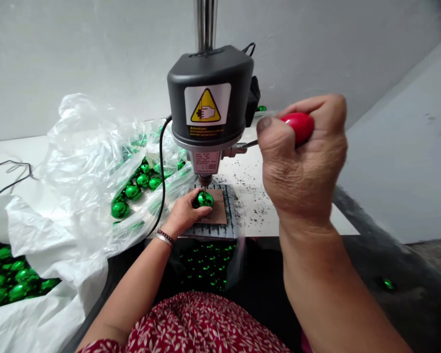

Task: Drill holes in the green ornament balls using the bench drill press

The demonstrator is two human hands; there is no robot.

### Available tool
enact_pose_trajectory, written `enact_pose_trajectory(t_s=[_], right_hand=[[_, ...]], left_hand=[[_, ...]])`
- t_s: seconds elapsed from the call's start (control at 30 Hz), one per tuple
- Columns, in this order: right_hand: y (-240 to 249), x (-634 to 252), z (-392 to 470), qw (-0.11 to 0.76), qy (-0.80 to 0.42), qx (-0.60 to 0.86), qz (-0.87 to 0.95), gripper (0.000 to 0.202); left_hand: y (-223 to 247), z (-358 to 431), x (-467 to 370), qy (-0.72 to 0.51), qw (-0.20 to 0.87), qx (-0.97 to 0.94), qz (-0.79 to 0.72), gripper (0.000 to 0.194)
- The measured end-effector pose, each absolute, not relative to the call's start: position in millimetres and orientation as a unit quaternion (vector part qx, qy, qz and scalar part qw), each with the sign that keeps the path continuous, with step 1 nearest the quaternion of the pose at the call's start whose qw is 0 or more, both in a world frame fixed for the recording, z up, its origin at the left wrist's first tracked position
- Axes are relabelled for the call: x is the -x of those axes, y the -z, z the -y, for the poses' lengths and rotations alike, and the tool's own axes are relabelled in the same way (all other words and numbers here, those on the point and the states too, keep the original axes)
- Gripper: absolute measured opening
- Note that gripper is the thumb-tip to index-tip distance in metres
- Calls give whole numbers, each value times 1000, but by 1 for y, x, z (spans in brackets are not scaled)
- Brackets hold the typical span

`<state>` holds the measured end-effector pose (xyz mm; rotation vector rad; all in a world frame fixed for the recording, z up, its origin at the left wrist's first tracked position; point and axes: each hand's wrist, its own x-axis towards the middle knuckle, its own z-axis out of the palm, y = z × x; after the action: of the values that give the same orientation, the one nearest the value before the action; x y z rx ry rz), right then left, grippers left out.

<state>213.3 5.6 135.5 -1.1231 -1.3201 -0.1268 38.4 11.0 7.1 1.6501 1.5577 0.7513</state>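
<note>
My left hand (187, 211) grips a shiny green ball (206, 199) between thumb and fingers. The ball rests on a brown board (218, 213) over the grey slotted base (231, 206) of a drill press (210, 98). Right above the ball is the drill bit (205, 187), its tip at the ball's top; whether it has gone in I cannot tell. My right hand (303, 157) is closed around the red knob (299, 126) of the press's lever, to the right of the dark motor housing.
Clear plastic bags (84, 147) with several green balls (133, 191) lie on the left of the white table (257, 186). Dark shavings scatter right of the base. A white sack (59, 245) of green balls stands lower left. A black cable (163, 171) hangs beside the press.
</note>
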Motion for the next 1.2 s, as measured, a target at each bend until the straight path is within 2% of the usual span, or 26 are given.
enact_pose_trajectory(t_s=[0.4, 0.6, 1.2], right_hand=[[-131, -222, 8, 615, 106, 508, 594, 16], [-131, -222, 11, 599, 108, 532, 588, 15], [-108, -224, 16, 608, 176, 488, 601, 10]], left_hand=[[6, -12, -38, -294, 361, -657, -594, 66], [11, -12, -37, -304, 366, -657, -585, 63], [13, -9, -37, -309, 351, -667, -580, 55]])
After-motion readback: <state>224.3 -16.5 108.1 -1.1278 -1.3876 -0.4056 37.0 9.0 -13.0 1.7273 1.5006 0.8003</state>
